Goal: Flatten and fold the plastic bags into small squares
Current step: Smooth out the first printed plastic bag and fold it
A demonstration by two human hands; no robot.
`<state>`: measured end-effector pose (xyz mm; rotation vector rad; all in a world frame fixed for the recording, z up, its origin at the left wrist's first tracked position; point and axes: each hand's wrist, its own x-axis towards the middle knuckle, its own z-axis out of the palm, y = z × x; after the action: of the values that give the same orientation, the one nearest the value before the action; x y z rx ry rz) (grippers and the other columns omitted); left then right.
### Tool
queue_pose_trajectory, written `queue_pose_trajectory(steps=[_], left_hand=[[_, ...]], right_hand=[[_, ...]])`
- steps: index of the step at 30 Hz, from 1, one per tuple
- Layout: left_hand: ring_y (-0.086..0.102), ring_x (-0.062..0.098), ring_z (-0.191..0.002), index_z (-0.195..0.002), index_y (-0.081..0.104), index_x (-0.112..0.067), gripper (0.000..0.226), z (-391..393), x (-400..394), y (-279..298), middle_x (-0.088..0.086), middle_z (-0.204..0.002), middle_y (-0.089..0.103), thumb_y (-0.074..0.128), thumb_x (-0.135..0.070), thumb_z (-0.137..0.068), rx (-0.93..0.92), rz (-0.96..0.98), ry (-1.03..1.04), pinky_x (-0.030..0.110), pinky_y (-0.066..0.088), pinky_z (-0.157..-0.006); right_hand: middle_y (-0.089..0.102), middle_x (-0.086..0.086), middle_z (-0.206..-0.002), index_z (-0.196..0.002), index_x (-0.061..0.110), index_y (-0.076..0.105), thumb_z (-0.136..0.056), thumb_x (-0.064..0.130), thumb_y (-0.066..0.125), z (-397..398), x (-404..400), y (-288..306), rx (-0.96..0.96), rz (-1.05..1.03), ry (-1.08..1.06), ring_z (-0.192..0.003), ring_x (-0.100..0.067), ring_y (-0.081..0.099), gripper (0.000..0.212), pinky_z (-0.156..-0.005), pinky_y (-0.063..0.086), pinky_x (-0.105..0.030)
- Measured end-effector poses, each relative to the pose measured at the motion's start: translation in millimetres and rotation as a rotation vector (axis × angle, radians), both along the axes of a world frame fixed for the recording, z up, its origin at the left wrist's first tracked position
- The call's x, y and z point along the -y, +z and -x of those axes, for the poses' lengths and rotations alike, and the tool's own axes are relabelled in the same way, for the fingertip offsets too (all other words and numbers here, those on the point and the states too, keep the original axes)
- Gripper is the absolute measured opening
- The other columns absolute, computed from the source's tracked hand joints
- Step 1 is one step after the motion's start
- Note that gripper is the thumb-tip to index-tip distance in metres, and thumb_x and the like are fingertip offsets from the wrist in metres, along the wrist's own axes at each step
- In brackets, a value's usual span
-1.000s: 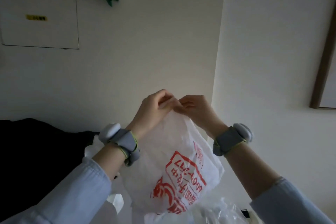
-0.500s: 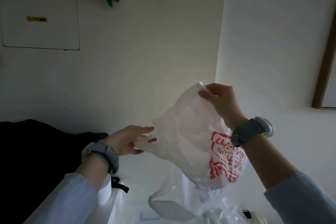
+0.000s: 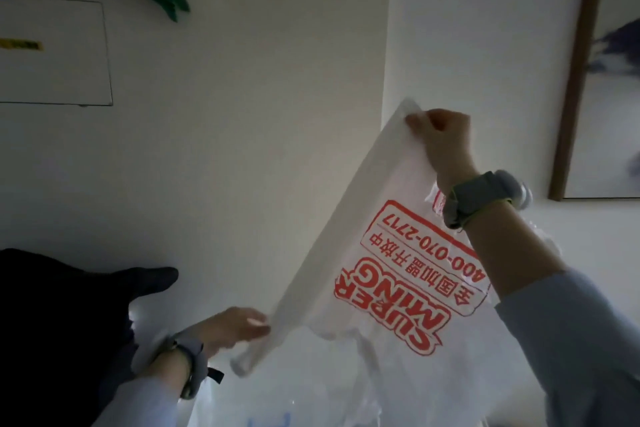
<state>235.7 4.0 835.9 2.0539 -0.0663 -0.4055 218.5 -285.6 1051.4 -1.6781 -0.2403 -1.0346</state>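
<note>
Bag (image 3: 349, 253) stretched between right hand (image 3: 441, 142) pinching top corner and left hand (image 3: 235, 326) pinching handle; thin film may slip or tear if pulled harder.

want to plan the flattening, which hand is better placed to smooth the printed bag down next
Left, probably. The right hand is raised, pinching the top corner of the printed bag and keeping it hanging. The left hand is low, holding the bag's lower edge by the handle, so it could draw the bag down.
</note>
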Motion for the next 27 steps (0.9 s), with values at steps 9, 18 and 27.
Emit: queue_pose_trajectory(steps=[9, 18, 27], left_hand=[[0.063, 0.007, -0.102, -0.103, 0.061, -0.020, 0.020, 32.3, 77.0, 128.8, -0.004, -0.107, 0.068, 0.065, -0.017, -0.083, 0.714, 0.562, -0.078, 0.021, 0.047, -0.087], [0.065, 0.018, -0.084, -0.091, 0.060, -0.012, 0.007, 44.1, 97.5, 145.4, 0.004, -0.091, 0.067, 0.062, -0.009, -0.085, 0.725, 0.735, 0.005, 0.023, 0.055, -0.072], [0.068, 0.021, -0.096, -0.119, 0.056, -0.014, 0.038, 47.0, 96.9, 138.4, 0.005, -0.109, 0.069, 0.065, -0.020, -0.083, 0.548, 0.602, -0.132, 0.034, 0.056, -0.084]], right_hand=[[0.063, -0.017, -0.071, -0.079, 0.001, 0.069, -0.084, 0.023, 0.065, 7.0, -32.0, -18.9, -0.057, 0.472, 0.111, -0.063, -0.020, 0.053, 0.023, -0.062, 0.048, -0.036], [0.042, -0.003, -0.055, -0.059, 0.005, 0.056, -0.088, 0.030, 0.059, 18.5, -34.8, -24.4, -0.122, 0.542, 0.253, -0.050, -0.010, 0.036, 0.039, -0.049, 0.031, -0.019], [0.043, 0.005, -0.049, -0.054, 0.016, 0.057, -0.088, 0.025, 0.059, 15.7, -40.5, -28.6, -0.042, 0.655, 0.178, -0.046, -0.005, 0.039, 0.034, -0.049, 0.031, -0.012]])
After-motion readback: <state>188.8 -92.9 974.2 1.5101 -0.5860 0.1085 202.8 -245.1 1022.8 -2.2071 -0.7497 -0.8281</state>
